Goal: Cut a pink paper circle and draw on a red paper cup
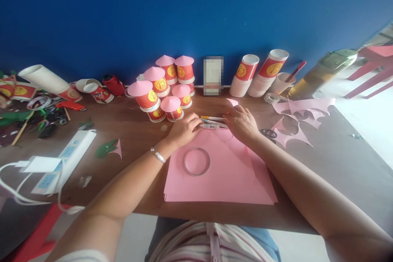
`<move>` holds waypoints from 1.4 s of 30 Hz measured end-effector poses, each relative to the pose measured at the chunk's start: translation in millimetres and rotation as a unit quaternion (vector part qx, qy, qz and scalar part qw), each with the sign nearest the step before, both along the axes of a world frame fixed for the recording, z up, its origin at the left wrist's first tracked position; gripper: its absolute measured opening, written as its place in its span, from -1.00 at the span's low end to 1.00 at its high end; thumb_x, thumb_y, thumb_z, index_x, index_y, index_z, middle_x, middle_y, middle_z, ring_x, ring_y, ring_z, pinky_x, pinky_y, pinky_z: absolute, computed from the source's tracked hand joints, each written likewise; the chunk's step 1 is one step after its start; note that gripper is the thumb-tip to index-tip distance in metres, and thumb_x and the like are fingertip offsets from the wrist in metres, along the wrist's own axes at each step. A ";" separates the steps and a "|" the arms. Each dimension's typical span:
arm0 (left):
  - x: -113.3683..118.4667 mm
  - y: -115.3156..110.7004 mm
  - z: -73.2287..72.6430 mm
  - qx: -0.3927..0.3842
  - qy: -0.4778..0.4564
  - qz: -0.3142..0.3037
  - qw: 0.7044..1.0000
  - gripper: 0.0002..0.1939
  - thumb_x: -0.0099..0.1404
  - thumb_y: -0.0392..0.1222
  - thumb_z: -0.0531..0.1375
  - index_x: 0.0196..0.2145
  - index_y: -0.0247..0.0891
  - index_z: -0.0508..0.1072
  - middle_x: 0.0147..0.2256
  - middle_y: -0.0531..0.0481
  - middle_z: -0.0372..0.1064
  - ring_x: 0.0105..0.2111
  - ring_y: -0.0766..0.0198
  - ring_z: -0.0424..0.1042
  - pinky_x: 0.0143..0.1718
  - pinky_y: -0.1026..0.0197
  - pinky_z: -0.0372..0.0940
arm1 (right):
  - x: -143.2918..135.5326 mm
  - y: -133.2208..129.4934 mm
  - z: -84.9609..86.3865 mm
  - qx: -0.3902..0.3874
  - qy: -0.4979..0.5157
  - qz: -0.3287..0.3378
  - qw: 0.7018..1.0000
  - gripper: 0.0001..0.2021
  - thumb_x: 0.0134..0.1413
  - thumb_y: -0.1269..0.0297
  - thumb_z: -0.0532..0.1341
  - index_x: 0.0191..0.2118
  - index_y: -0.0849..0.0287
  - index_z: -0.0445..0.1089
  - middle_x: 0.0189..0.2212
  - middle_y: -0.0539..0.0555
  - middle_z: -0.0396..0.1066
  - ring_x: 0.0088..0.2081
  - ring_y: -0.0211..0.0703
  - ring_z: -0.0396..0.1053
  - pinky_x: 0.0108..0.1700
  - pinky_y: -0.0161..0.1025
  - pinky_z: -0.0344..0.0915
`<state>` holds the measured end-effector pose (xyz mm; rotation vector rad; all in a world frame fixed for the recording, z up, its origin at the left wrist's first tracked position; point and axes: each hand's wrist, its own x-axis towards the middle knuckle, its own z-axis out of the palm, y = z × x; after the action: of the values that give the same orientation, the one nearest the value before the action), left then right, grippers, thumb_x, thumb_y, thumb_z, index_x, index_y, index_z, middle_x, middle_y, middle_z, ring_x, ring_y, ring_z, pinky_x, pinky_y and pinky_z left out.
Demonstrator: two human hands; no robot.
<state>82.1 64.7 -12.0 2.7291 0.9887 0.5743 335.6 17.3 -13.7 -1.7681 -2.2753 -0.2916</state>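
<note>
Pink paper sheets (pixel 221 182) lie stacked on the brown table, with a thin metal ring (pixel 197 161) flat on top. At their far edge are a white glue tube (pixel 210 126) and a yellow-and-white pen (pixel 211 118). My left hand (pixel 186 128) touches the left end of these items, its fingers bent together; what it grips is too small to tell. My right hand (pixel 241 123) rests palm down at their right end, and its grip is hidden beneath it. A small pink paper piece (pixel 232 102) sticks out beyond its fingers.
Red cups with pink cone tops (pixel 170 104) stand behind my left hand. Stacked paper cups (pixel 241 86), a bottle (pixel 322 73), scissors (pixel 268 133) and pink scraps (pixel 294 137) are at right. A power strip (pixel 66 159) and assorted clutter lie at left.
</note>
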 end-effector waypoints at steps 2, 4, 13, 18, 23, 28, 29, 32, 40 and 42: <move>0.3 -0.1 -0.5 0.005 0.001 0.001 1.000 -0.81 0.43 -0.17 0.19 -0.07 -0.27 0.51 -0.11 -0.11 0.49 -0.17 0.22 0.53 -0.21 0.20 0.41 | 2.0 3.0 1.6 -0.024 0.015 -0.007 1.000 -0.73 0.31 0.37 0.13 -0.32 0.17 0.58 -0.02 0.19 0.54 0.00 0.09 0.30 -0.10 -0.05 0.20; 0.6 -0.2 -1.3 0.011 0.002 0.001 1.000 -0.80 0.44 -0.16 0.19 -0.07 -0.28 0.52 -0.11 -0.11 0.49 -0.17 0.21 0.53 -0.22 0.20 0.41 | 4.1 5.2 3.8 -0.041 0.032 -0.010 0.999 -0.75 0.28 0.39 0.15 -0.34 0.17 0.57 -0.07 0.19 0.56 -0.01 0.09 0.32 -0.09 -0.05 0.22; 0.6 0.8 -8.4 0.016 -0.022 0.006 1.000 -0.82 0.41 -0.15 0.23 -0.08 -0.24 0.53 -0.11 -0.09 0.49 -0.19 0.21 0.54 -0.25 0.20 0.43 | 11.7 4.1 3.1 0.052 0.159 -0.021 0.986 -0.91 0.11 0.38 0.23 -0.31 0.13 0.50 -0.15 0.17 0.56 -0.07 0.10 0.40 -0.08 -0.05 0.26; -1.3 -0.6 -7.0 0.002 -0.106 0.015 0.994 -0.67 0.36 -0.07 0.29 0.00 -0.25 0.42 -0.08 -0.10 0.46 -0.36 0.32 0.47 -0.35 0.24 0.39 | 14.4 -3.0 14.2 0.097 0.292 -0.003 0.951 -0.92 0.17 0.27 0.23 -0.28 0.09 0.47 -0.21 0.11 0.57 -0.14 0.06 0.46 -0.04 -0.01 0.32; -1.8 -1.7 0.1 -0.043 -0.254 0.011 0.966 -0.55 0.41 -0.01 0.23 0.12 -0.27 0.27 -0.19 -0.03 0.43 -0.45 0.41 0.40 -0.42 0.31 0.33 | 9.3 -15.9 25.1 0.007 0.355 0.087 0.931 -0.87 0.21 0.20 0.22 -0.28 0.09 0.49 -0.36 0.05 0.53 -0.27 -0.06 0.48 -0.13 -0.14 0.36; 0.1 -4.2 5.3 -0.018 -0.237 -0.077 0.968 -0.81 0.48 -0.09 0.16 -0.12 -0.26 0.47 -0.27 -0.03 0.48 -0.32 0.34 0.48 -0.29 0.29 0.38 | -0.4 -22.0 20.7 -0.094 0.520 0.063 0.847 -0.78 0.16 0.07 0.29 -0.24 0.13 0.51 -0.43 0.03 0.53 -0.38 -0.14 0.45 -0.28 -0.20 0.35; 0.3 -4.8 5.5 -0.018 -0.230 -0.083 0.970 -0.78 0.46 -0.07 0.19 -0.11 -0.27 0.47 -0.26 -0.04 0.49 -0.33 0.34 0.48 -0.32 0.30 0.37 | -2.1 -22.5 19.5 -0.105 0.564 0.055 0.817 -0.74 0.14 0.04 0.32 -0.24 0.14 0.50 -0.45 0.03 0.52 -0.38 -0.14 0.46 -0.29 -0.21 0.36; 0.5 -6.4 4.7 -0.009 -0.196 -0.088 0.977 -0.73 0.48 -0.04 0.16 -0.06 -0.30 0.47 -0.25 -0.07 0.51 -0.33 0.32 0.50 -0.32 0.28 0.39 | -8.8 -24.9 17.1 -0.125 0.678 0.047 0.723 -0.70 0.05 0.01 0.41 -0.28 0.15 0.49 -0.49 0.02 0.48 -0.39 -0.16 0.43 -0.28 -0.20 0.37; 3.9 -13.0 3.5 0.063 -0.053 -0.118 0.990 -0.65 0.55 -0.04 0.00 0.02 -0.26 0.49 -0.26 -0.06 0.56 -0.34 0.28 0.55 -0.32 0.26 0.36 | -35.0 -38.9 6.5 -0.257 0.707 0.112 0.650 -0.67 0.15 -0.06 0.35 -0.27 0.14 0.54 -0.47 0.00 0.39 -0.37 -0.18 0.32 -0.27 -0.18 0.28; 3.3 -13.0 4.0 0.081 -0.040 -0.114 0.989 -0.65 0.56 -0.03 0.00 0.00 -0.26 0.49 -0.24 -0.05 0.56 -0.33 0.27 0.55 -0.33 0.26 0.35 | -35.4 -38.8 6.3 -0.251 0.712 0.108 0.647 -0.68 0.17 -0.06 0.34 -0.29 0.13 0.56 -0.45 0.00 0.39 -0.35 -0.17 0.32 -0.26 -0.18 0.28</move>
<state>85.4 51.7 -8.0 2.8796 0.6230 0.7445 300.1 -21.5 -7.4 -0.9939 -1.2309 1.3972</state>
